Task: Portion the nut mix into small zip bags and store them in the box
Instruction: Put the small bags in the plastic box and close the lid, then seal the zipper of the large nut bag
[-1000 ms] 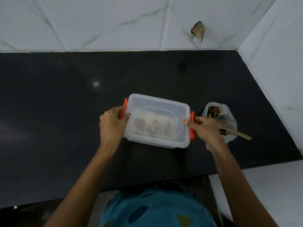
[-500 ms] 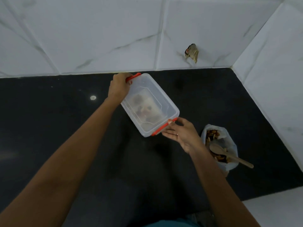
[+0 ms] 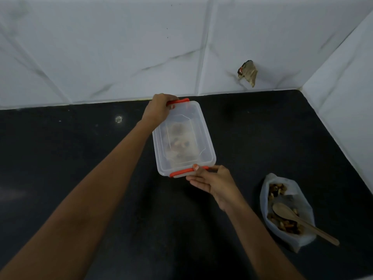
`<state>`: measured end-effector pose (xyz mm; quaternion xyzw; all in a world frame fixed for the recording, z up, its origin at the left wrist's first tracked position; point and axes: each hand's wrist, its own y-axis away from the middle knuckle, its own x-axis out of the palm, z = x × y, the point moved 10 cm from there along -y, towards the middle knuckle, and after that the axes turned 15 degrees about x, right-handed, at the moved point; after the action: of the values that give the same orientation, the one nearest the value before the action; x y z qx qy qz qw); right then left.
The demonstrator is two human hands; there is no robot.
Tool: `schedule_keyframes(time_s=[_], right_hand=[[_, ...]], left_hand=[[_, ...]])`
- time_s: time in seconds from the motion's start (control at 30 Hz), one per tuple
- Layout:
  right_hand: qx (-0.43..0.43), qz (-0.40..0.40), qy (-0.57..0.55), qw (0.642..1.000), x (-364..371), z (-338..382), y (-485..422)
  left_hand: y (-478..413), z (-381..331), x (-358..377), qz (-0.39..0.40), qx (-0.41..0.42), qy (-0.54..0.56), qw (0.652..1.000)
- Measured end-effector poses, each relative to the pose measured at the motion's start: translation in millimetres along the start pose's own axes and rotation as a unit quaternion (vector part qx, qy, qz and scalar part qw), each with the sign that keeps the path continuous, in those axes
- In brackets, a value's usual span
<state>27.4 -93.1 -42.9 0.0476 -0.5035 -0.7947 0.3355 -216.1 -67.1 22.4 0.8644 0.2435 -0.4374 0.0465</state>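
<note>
A clear plastic box (image 3: pixel 182 138) with a lid and orange clips lies lengthwise on the black counter near the back wall. Filled small zip bags (image 3: pixel 181 146) show dimly through the lid. My left hand (image 3: pixel 158 110) grips the box's far end at the far orange clip (image 3: pixel 178 101). At the near end, my right hand (image 3: pixel 212 181) touches the near orange clip (image 3: pixel 181 171) with its thumb, fingers stretched under the edge. A white bag of nut mix (image 3: pixel 286 211) stands open at the right, with a wooden spoon (image 3: pixel 298 219) lying in it.
White marble-look tiles form the back wall and the right wall (image 3: pixel 343 98), meeting at a corner. A torn brown scrap (image 3: pixel 248 72) sticks to the back wall. The black counter (image 3: pixel 80 138) stretches to the left.
The box was lifted from the counter's front, turned lengthwise and carried toward the back wall. My left hand moved to the far end; my right hand stayed at the near clip.
</note>
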Motion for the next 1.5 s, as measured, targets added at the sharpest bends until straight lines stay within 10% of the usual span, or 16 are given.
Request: schedule_keyframes(time_s=[0.5,1.07,1.5], right_hand=[[-0.064,-0.115,0.146,0.98,-10,7,5],[-0.224,-0.272,0.223,0.909,-135,19,98],[-0.152,-0.375,0.334,0.851,-296,3,116]], left_hand=[[8,-6,0,-0.002,-0.003,-0.015,1.0],[115,-181,71,-0.014,0.15,0.065,0.986],[155,-212,204,0.012,-0.007,0.138,0.99]])
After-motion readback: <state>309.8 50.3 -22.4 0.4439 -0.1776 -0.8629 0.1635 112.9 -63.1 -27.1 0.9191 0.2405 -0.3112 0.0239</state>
